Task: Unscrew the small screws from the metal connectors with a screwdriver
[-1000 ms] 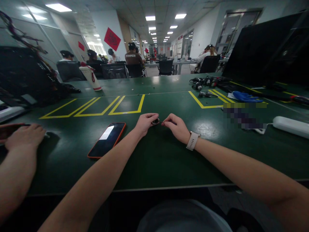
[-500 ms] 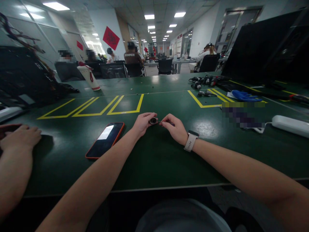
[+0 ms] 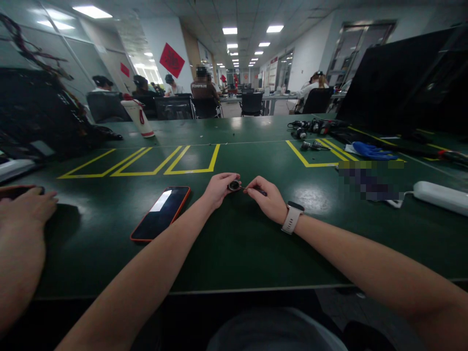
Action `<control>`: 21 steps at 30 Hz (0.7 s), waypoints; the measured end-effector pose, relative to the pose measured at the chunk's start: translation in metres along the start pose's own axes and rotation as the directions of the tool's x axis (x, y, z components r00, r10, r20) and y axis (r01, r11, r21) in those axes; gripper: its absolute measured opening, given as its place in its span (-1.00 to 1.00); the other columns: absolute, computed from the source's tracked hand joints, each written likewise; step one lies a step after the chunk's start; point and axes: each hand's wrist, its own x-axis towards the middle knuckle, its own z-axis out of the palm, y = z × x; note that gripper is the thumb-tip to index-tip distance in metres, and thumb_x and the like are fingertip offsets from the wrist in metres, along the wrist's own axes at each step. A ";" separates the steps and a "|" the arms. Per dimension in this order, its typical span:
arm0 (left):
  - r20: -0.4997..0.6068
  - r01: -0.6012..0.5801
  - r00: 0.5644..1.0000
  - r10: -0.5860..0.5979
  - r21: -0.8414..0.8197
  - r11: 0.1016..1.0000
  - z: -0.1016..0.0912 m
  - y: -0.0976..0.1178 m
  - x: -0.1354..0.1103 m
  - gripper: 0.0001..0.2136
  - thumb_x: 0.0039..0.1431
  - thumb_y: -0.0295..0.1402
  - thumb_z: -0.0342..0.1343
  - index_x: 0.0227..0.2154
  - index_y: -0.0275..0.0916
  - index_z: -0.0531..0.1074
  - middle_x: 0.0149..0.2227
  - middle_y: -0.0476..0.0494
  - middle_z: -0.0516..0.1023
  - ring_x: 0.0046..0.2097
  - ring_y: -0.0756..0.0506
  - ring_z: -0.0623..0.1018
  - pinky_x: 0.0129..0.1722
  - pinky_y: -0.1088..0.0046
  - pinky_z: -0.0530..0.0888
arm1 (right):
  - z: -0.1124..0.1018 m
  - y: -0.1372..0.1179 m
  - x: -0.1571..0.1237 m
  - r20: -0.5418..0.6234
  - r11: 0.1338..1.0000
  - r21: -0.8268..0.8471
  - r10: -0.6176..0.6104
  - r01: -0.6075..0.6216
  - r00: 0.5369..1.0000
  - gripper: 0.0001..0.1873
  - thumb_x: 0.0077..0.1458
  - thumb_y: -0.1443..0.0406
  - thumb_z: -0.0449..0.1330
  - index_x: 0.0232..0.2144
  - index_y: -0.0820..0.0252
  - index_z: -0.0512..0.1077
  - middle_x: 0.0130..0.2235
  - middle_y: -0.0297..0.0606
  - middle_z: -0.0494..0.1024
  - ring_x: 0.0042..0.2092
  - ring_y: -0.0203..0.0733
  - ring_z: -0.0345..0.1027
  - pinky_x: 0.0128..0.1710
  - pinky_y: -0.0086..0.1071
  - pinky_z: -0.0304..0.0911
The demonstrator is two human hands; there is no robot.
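My left hand [image 3: 218,188] is closed around a small dark round part [image 3: 234,185], held just above the green table [image 3: 234,253]. My right hand [image 3: 266,197] pinches a thin dark tool [image 3: 255,190] whose tip touches that part. A white watch [image 3: 291,218] sits on my right wrist. Both hands meet at the middle of the table, a little right of a phone.
A phone in an orange case [image 3: 161,212] lies left of my hands. Another person's hand [image 3: 25,207] rests at the far left. Yellow tape boxes [image 3: 146,163], a white bottle [image 3: 139,118], blue gloves [image 3: 369,150], small tools [image 3: 310,127] and a white power strip [image 3: 440,196] lie farther out.
My hands stayed together; the round part turned in my left fingers and the tool tip came against it. The other person's hand at the left drew back slightly.
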 end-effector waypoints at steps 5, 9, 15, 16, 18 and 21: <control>0.023 -0.013 1.000 0.013 0.010 1.000 -0.001 0.000 0.000 -0.92 0.01 -0.46 0.17 -0.49 -0.37 0.51 -0.42 -0.18 0.53 -0.38 -0.04 0.52 -0.33 0.41 0.46 | -0.003 -0.001 -0.001 0.005 0.995 -0.091 -0.043 0.043 0.999 -0.89 0.10 0.31 0.02 -0.43 0.17 0.32 -0.41 -0.29 0.46 -0.38 -0.24 0.29 -0.37 -0.38 0.14; 0.038 -0.033 0.999 0.032 0.034 0.999 -0.001 -0.002 0.000 -0.93 -0.04 -0.45 0.19 -0.48 -0.36 0.53 -0.42 -0.17 0.54 -0.37 -0.04 0.51 -0.33 0.41 0.46 | -0.003 -0.006 -0.004 0.019 0.977 -0.183 -0.105 0.107 0.994 -0.91 0.08 0.32 0.03 -0.42 0.17 0.33 -0.38 -0.24 0.43 -0.32 -0.17 0.26 -0.28 -0.31 0.12; 0.034 -0.108 0.994 0.105 0.105 0.989 0.000 -0.007 -0.001 -0.88 -0.14 -0.37 0.27 -0.49 -0.31 0.54 -0.42 -0.12 0.55 -0.35 -0.04 0.49 -0.31 0.38 0.45 | -0.001 -0.011 -0.005 0.010 0.982 -0.165 -0.089 0.089 0.996 -0.93 0.00 0.36 0.08 -0.50 0.16 0.31 -0.48 -0.30 0.37 -0.36 -0.16 0.23 -0.16 -0.20 0.04; 0.034 -0.118 0.993 0.114 0.119 0.986 0.000 -0.008 -0.001 -0.87 -0.16 -0.36 0.28 -0.49 -0.31 0.55 -0.42 -0.12 0.55 -0.35 -0.05 0.49 -0.32 0.39 0.45 | -0.001 -0.010 -0.004 -0.001 0.989 -0.134 -0.065 0.065 0.998 -0.93 -0.01 0.36 0.08 -0.52 0.15 0.31 -0.50 -0.32 0.36 -0.37 -0.18 0.23 -0.16 -0.20 0.05; 0.034 -0.130 0.991 0.126 0.143 0.981 0.001 -0.008 -0.001 -0.86 -0.17 -0.36 0.29 -0.49 -0.30 0.55 -0.41 -0.12 0.55 -0.34 -0.05 0.49 -0.34 0.40 0.44 | -0.002 -0.007 -0.001 -0.024 0.999 -0.048 -0.002 0.001 1.000 -0.91 -0.02 0.34 0.08 -0.54 0.15 0.31 -0.52 -0.34 0.36 -0.39 -0.19 0.24 -0.21 -0.22 0.10; 0.030 -0.135 0.991 0.132 0.159 0.978 0.001 -0.007 -0.002 -0.87 -0.15 -0.36 0.28 -0.49 -0.30 0.55 -0.42 -0.12 0.55 -0.35 -0.05 0.48 -0.37 0.43 0.42 | -0.003 0.001 0.004 -0.040 0.983 0.143 0.123 -0.116 0.992 -0.90 -0.03 0.33 0.05 -0.56 0.16 0.28 -0.50 -0.31 0.42 -0.38 -0.20 0.33 -0.30 -0.28 0.20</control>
